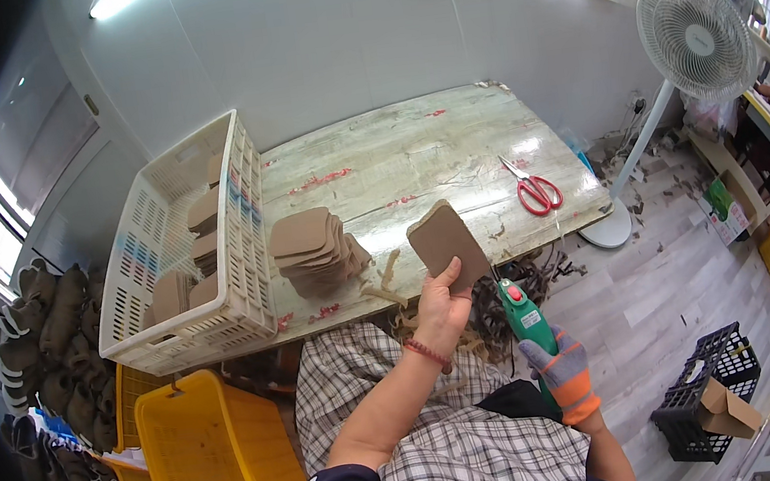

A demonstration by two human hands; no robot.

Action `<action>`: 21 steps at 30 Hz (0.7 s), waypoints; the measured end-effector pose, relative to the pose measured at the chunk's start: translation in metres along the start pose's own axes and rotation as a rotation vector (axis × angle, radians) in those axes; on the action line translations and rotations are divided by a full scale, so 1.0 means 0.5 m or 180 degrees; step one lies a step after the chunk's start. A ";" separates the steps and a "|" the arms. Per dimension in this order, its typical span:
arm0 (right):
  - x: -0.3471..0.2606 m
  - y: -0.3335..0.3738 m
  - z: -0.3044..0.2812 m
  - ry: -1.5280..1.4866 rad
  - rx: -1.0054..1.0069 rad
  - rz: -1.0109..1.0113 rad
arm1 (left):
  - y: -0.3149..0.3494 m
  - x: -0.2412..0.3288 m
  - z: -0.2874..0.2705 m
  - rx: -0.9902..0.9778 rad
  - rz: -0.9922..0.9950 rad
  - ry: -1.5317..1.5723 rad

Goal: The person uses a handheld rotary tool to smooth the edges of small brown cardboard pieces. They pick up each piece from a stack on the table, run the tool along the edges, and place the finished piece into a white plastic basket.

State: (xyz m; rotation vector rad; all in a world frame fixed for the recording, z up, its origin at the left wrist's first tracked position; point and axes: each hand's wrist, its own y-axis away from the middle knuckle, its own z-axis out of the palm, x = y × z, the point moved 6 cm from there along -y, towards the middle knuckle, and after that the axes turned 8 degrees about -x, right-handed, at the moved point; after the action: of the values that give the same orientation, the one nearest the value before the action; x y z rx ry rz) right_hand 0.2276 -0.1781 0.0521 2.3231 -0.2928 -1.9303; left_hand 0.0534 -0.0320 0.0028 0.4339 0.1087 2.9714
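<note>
My bare left hand [442, 312] grips a flat brown pad with rounded corners [448, 240] by its lower edge, thumb on top, tilted over the table's front edge. In a grey and orange glove, my right hand [570, 376] is wrapped round a green handheld power tool with a red button [524, 315]. The tool's tip is close to the pad's lower right corner; whether they touch, I cannot tell. A stack of similar brown pads [309, 245] stands left of my left hand. Red-handled scissors [538, 191] lie on the right side of the table.
A white slatted crate [252, 295] with brown pads stands on the worn table [374, 150]. Trimmed scraps [494, 309] hang at its front edge. Yellow crates [185, 448] and dark rolled items [58, 319] are left, a white fan [669, 124] and black crate [686, 420] right.
</note>
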 end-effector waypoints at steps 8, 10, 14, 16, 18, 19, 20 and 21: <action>-0.014 -0.004 -0.004 -0.0121 0.0068 0.0143 | 0.029 -0.039 0.013 -0.0131 -0.0346 -0.0217; -0.021 -0.005 -0.007 -0.0097 0.0078 0.0145 | 0.037 -0.053 0.010 -0.0125 -0.0491 -0.0294; -0.029 -0.008 -0.013 -0.0146 0.0117 0.0108 | 0.048 -0.072 -0.001 -0.0165 -0.0614 -0.0382; -0.034 -0.010 -0.018 -0.0160 0.0119 0.0047 | 0.052 -0.078 -0.005 -0.0216 -0.0611 -0.0496; -0.042 -0.011 -0.021 -0.0346 0.0154 -0.0024 | 0.059 -0.082 0.001 -0.0259 -0.0615 -0.0653; -0.047 -0.012 -0.024 -0.0439 0.0171 -0.0060 | 0.061 -0.085 0.000 -0.0267 -0.0649 -0.0698; -0.051 -0.012 -0.026 -0.0408 0.0154 -0.0040 | 0.063 -0.087 -0.001 -0.0272 -0.0678 -0.0744; -0.056 -0.013 -0.030 -0.0378 0.0138 -0.0019 | 0.065 -0.087 -0.002 -0.0276 -0.0707 -0.0789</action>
State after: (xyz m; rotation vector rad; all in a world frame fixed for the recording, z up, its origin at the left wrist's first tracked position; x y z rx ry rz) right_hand 0.2378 -0.1665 0.0804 2.2415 -0.3415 -2.0893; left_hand 0.0905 -0.0704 -0.0074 0.7225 0.0015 2.6693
